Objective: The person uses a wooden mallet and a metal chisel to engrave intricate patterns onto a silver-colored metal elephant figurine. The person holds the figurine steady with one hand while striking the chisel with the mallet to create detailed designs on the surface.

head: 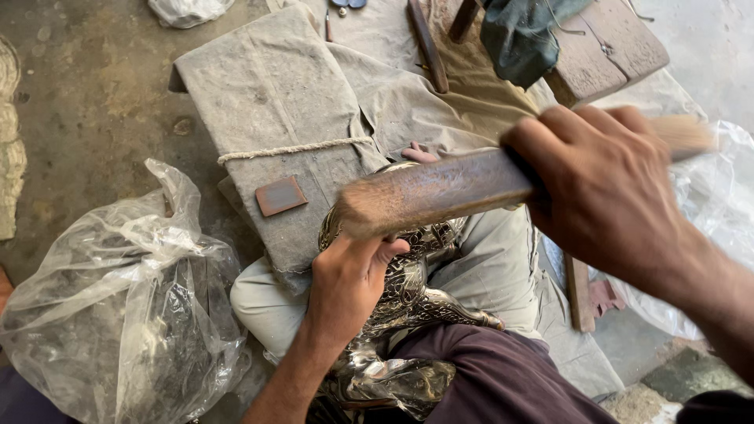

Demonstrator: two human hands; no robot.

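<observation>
My right hand (609, 188) grips the middle of a long wooden brush (440, 191) with worn bristles at both ends, held across the view above my lap. Its blurred left end hangs just over my left hand (349, 283). My left hand clasps a shiny embossed silver metal vessel (408, 294) that rests upright between my knees; its lower part (393, 381) gleams near my dark sleeve. The vessel's top is hidden behind the brush.
A grey cloth-wrapped block (275, 118) tied with a cord lies ahead, a small brown tile (280, 195) on it. A clear plastic bag (118, 314) sits at left, more plastic (719, 212) at right. A wooden stool (605, 51) and a dark cloth (522, 31) stand behind.
</observation>
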